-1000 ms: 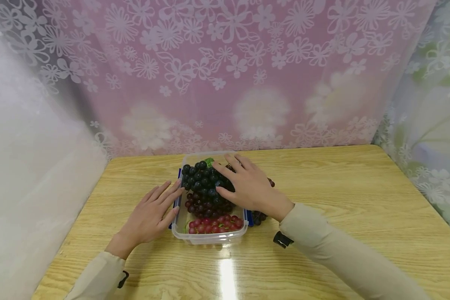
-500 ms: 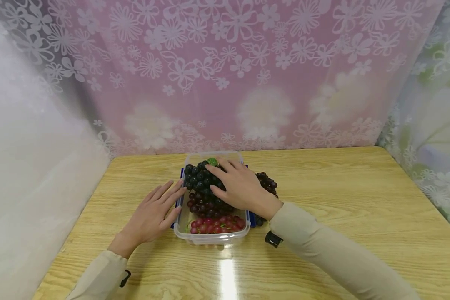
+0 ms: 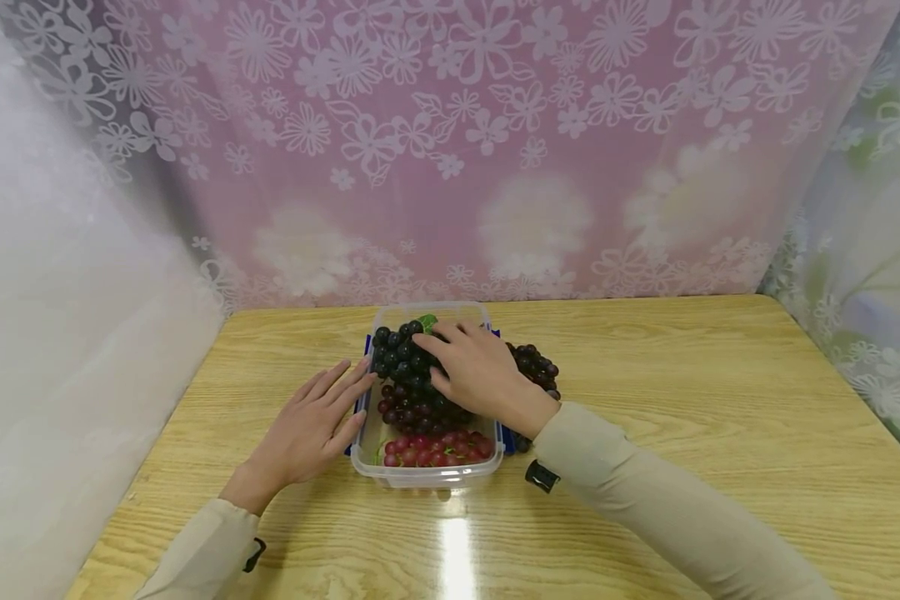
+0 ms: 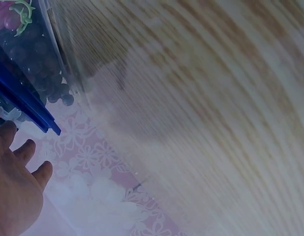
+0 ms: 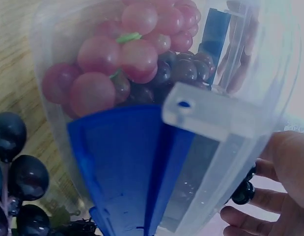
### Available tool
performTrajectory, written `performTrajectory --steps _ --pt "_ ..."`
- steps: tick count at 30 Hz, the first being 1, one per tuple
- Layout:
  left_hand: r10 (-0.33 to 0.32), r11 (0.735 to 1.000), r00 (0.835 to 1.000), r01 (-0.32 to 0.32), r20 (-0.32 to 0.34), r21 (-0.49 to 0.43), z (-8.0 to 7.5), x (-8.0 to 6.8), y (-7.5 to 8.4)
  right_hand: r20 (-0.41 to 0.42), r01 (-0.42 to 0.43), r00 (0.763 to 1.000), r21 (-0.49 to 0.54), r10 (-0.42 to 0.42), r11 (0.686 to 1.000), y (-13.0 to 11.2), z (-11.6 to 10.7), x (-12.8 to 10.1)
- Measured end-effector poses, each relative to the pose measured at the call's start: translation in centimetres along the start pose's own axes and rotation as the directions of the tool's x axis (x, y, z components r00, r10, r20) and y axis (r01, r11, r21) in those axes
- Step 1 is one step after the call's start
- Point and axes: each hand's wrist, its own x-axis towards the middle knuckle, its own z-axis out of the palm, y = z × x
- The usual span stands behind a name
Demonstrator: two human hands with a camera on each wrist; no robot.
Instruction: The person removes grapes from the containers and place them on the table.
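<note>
Your right grip (image 3: 480,375) curls over the dark grape bunch (image 3: 408,371) in the clear box's (image 3: 427,477) far half, while your flat, empty left grip (image 3: 311,429) touches its left wall.

A wooden table (image 3: 682,400) with a pale, streaked grain spreads under and all around the left hand (image 3: 307,429) and the right hand (image 3: 483,375). A bright streak of glare (image 3: 456,550) lies on it nearer the person than both hands. Just to the right of the right hand, partly under its wrist, a loose bunch of dark grapes (image 3: 538,367) lies on the wood. Beyond the hands, past the far table edge, hangs a pink curtain (image 3: 495,167) printed with white flowers. A white sheet (image 3: 60,292) stands well to the left of the left hand. A pale curtain with green patches (image 3: 862,250) hangs far to the right of the right hand.
</note>
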Motion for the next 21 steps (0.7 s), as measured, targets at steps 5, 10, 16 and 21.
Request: performTrajectory --steps 5,10,16,21 --pt "0.006 1.000 1.000 -0.006 -0.004 -0.004 0.1 0.0 0.0 -0.026 0.018 0.999 -0.012 -0.018 1.000 -0.2 -0.1 0.4" --pt "0.007 1.000 1.000 -0.007 -0.003 -0.009 0.1 0.0 0.0 0.012 0.004 1.000 0.011 -0.004 1.000 -0.5 -0.4 0.8" --pt "0.005 1.000 1.000 -0.005 -0.006 -0.012 0.1 0.1 0.0 0.085 -0.032 0.996 0.023 0.030 0.999 -0.5 -0.9 1.4" --pt "0.004 1.000 1.000 -0.004 -0.005 -0.013 0.1 0.0 0.0 0.123 -0.029 0.992 0.001 0.029 1.000 -0.6 -0.8 1.7"
